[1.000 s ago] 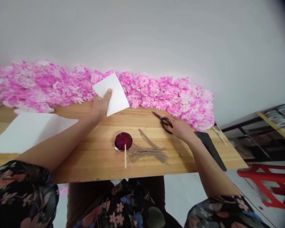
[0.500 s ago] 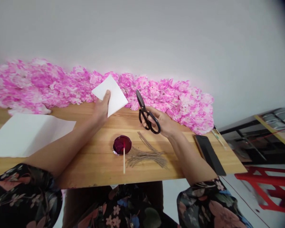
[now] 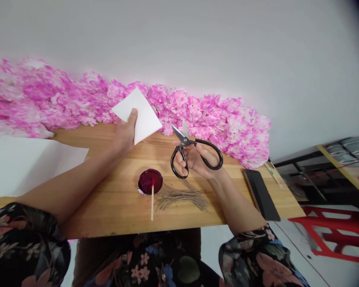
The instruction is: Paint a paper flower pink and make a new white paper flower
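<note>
My left hand [image 3: 127, 129] grips a folded white paper square [image 3: 145, 117] above the table, thumb across its front and the other fingers hidden behind. To the right, my right hand [image 3: 197, 159] has its fingers through the black handles of a pair of scissors [image 3: 184, 141]. Their blades are spread and point up and left, a short gap away from the paper. Below the hands, a small bowl of dark magenta liquid [image 3: 146, 181] holds a thin wooden stick [image 3: 152, 203] leaning over its rim. Beside the bowl lies a bundle of thin brown twine-like strands [image 3: 182, 197].
Pink and white paper-like flowers [image 3: 62, 95] are heaped along the wall at the table's back. White sheets [image 3: 26, 165] lie at the left. A black phone [image 3: 261, 194] and a thin brush-like tool [image 3: 273, 174] rest at the right end, near a red stool [image 3: 332, 231].
The scissors have gone from closed blades to spread blades, turning in my right hand. My left hand still holds the paper at about the same place. The view has shifted slightly.
</note>
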`<action>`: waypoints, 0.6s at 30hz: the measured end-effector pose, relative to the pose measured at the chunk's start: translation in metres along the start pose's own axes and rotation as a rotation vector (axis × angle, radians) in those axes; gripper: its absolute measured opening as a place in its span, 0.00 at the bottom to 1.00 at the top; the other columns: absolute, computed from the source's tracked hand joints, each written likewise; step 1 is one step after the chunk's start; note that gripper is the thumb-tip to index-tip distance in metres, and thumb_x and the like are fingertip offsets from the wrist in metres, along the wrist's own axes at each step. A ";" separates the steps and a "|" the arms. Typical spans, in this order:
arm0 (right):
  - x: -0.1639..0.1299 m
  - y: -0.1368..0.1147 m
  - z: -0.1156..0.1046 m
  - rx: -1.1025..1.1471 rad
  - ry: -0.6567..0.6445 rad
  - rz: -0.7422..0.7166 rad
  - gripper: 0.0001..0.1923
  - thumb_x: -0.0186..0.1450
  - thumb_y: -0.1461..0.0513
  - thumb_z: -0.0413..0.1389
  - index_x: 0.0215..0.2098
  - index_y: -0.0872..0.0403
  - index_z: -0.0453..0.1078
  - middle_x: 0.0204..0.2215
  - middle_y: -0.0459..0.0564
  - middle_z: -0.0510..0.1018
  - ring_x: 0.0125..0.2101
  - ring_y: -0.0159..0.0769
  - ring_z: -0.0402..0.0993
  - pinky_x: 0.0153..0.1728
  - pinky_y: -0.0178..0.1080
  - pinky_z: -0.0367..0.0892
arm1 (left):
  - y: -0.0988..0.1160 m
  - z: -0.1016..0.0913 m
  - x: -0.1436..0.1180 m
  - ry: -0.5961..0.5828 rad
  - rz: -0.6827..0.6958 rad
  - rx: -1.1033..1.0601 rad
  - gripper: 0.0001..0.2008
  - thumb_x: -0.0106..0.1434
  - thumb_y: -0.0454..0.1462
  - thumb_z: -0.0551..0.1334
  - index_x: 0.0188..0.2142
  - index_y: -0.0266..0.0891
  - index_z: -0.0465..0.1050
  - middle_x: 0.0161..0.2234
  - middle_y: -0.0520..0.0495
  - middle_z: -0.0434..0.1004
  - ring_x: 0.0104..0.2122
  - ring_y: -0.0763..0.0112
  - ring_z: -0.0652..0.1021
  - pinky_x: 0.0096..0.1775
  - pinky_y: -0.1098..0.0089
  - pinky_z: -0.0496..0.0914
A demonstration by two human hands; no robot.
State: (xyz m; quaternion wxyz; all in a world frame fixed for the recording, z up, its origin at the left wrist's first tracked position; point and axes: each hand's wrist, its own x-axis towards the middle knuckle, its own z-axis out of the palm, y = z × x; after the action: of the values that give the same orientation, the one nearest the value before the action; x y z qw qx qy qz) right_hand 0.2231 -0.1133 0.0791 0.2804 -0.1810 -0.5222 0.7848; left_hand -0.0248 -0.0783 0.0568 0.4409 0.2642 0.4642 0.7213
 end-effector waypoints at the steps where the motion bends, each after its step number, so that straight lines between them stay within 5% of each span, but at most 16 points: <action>1: 0.000 0.001 0.000 0.023 -0.017 0.004 0.30 0.70 0.43 0.60 0.59 0.55 0.76 0.30 0.48 0.76 0.29 0.34 0.72 0.26 0.36 0.75 | 0.001 0.000 -0.001 0.000 0.007 0.009 0.18 0.73 0.45 0.65 0.58 0.41 0.75 0.58 0.40 0.83 0.61 0.53 0.80 0.61 0.57 0.78; 18: 0.006 0.014 0.002 0.068 -0.040 0.136 0.35 0.71 0.39 0.57 0.60 0.57 0.75 0.34 0.52 0.80 0.27 0.32 0.73 0.25 0.37 0.77 | 0.001 0.008 -0.010 -0.003 -0.020 -0.030 0.16 0.71 0.44 0.68 0.55 0.42 0.77 0.55 0.41 0.85 0.62 0.55 0.80 0.60 0.61 0.78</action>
State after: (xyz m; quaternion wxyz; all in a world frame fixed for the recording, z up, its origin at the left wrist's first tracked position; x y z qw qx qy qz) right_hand 0.2142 -0.1150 0.0673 0.2221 -0.1908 -0.4873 0.8227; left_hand -0.0147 -0.0838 0.0615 0.4527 0.2542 0.4552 0.7234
